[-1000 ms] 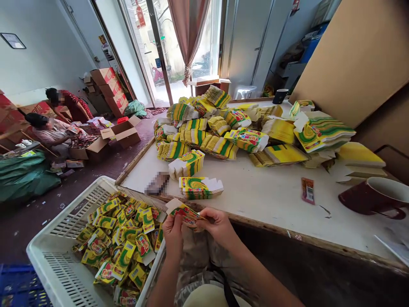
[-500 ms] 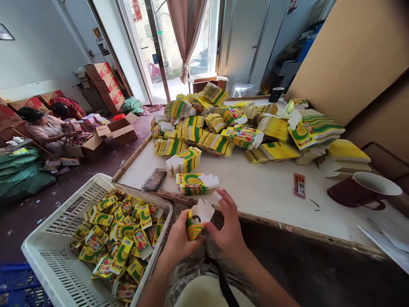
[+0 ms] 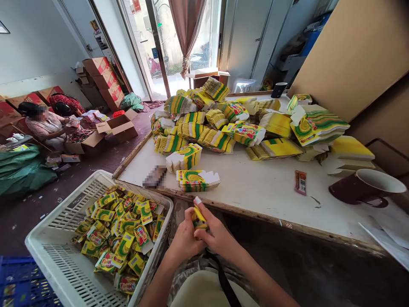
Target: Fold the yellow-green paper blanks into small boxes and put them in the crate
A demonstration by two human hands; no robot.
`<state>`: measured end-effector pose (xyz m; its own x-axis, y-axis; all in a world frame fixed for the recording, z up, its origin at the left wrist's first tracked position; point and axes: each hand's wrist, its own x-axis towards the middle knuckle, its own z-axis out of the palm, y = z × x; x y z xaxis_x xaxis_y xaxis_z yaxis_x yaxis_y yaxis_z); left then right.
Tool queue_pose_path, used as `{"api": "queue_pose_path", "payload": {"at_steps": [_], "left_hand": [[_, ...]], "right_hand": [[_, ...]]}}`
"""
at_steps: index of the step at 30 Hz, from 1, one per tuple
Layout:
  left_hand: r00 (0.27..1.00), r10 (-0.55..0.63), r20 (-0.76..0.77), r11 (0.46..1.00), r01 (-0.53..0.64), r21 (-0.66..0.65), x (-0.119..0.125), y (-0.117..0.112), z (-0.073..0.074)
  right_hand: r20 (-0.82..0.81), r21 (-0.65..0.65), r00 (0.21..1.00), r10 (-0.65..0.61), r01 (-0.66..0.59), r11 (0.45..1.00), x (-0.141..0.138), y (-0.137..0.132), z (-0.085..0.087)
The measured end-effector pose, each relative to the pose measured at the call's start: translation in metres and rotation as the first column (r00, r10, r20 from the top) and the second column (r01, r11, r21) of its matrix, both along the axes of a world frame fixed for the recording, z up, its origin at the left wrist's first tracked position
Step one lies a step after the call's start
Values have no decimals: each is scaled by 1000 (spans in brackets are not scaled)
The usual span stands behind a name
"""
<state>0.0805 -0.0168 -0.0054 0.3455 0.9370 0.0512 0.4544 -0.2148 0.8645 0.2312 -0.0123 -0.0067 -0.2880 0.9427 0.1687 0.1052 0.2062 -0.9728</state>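
Note:
Both my hands hold one small yellow and green carton (image 3: 198,215) just below the table's front edge. My left hand (image 3: 183,238) grips it from the left and my right hand (image 3: 217,232) pinches it from the right, fingers closed around it. A short stack of flat cartons (image 3: 196,180) lies on the table right in front of my hands. To my left a white plastic crate (image 3: 67,273) holds several folded cartons (image 3: 124,238).
Many bundles of flat cartons (image 3: 223,123) are heaped at the table's far side. A dark red mug (image 3: 367,187) and a small red sachet (image 3: 300,182) sit at the right. A person (image 3: 44,123) sits on the floor among cardboard boxes (image 3: 118,128) at the far left.
The carton went from flat, to open with white flaps up, to folded narrow between my hands. My hands moved closer together.

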Motion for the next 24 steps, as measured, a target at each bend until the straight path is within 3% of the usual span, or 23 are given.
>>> {"api": "queue_pose_path", "payload": {"at_steps": [3,6,8,12,19,21,24], "left_hand": [[993,91,72,994,-95,54,0,3,-4],[973,229,-43,963,-219,158,-5,6,0],[951,273,-146,951,-244,192,-11,7,6],[946,225,-234,969,-192,156,-26,5,16],[957,105,-269,994,-91,67,-25,4,21],[952,89,-292,994,-65,89,-22,5,21],[944,118,-307,987,-79,138,-18,7,22]], "right_hand": [[179,162,983,49,-78,984,2,-2,2],[182,247,981,-63,17,969,8,4,-5],[189,271,980,-66,13,962,13,8,-10],[355,206,929,100,-182,961,20,10,-12],[431,113,871,236,-312,943,44,12,21],[429,96,871,238,-306,947,47,12,20],[376,143,918,127,-193,971,41,9,6]]}}
